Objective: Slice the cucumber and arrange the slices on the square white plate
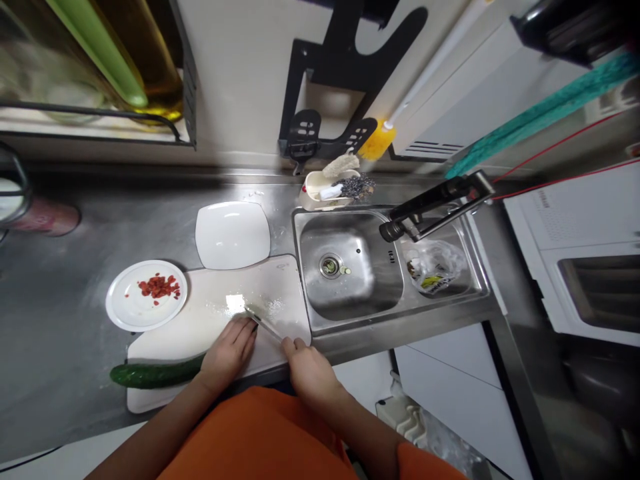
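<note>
1. Head view, hands: your left hand (231, 350) is clasping the right-hand end of a dark green cucumber (150, 375), fingers bent and lying close together. Your right hand (310, 370) is wrapping around the handle of a knife (267, 325). The two hands are working near each other without touching.
2. Head view, cucumber and blade: the cucumber is lying along the near side of a white cutting board (173, 341), its left end poking past the board's edge. The blade is pointing away from you, just beside your left fingertips; whether it is touching the cucumber you cannot tell.
3. Head view, progress: the cutting appears to be at an early stage. The cucumber's visible length is lying uncut, while the end beneath your hand is hiding any cuts. Wet specks are glistening on the board, and a pale green piece (345, 271) is lying beside the drain in the sink (370, 283).
4. Head view, surroundings: beyond the board, a round plate (120, 297) is holding small red pieces (160, 287), seemingly already cut. A squarish white plate (233, 233) is sitting to its right.
</note>
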A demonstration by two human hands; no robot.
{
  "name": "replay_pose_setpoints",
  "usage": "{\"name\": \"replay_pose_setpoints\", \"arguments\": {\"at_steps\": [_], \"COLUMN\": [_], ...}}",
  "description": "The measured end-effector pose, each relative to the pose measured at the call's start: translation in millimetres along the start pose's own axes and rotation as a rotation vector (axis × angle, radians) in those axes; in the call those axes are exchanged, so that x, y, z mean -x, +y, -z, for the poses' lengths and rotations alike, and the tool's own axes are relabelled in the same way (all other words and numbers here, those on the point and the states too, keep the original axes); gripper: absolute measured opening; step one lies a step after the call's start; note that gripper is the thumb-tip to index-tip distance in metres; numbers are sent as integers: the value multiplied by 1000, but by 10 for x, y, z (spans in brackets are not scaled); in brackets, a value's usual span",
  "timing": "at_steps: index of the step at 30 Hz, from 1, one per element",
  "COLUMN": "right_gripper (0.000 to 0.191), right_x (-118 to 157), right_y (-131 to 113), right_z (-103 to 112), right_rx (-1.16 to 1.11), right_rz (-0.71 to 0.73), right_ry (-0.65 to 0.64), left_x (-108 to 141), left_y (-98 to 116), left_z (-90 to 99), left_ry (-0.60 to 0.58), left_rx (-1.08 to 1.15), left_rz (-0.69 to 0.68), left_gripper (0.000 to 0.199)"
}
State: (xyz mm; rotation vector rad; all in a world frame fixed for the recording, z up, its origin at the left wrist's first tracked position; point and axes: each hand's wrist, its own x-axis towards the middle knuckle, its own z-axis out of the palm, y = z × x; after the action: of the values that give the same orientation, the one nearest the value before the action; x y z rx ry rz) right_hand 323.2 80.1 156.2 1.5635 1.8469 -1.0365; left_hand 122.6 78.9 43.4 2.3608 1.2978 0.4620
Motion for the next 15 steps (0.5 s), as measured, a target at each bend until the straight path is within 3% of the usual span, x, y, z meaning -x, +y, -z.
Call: {"name": "replay_pose_setpoints", "arguments": {"at_steps": [15], "right_gripper": [33], "right_x": [-265], "right_y": [-43], "right_z": [-160], "right_rx": [-16], "right_rz": [13], "right_ry": [89], "left_x": [-11], "left_y": [11], "left_z": [20], "left_ry": [14], "left_rx": [33], "left_rz": [22], "left_gripper": [32]}}
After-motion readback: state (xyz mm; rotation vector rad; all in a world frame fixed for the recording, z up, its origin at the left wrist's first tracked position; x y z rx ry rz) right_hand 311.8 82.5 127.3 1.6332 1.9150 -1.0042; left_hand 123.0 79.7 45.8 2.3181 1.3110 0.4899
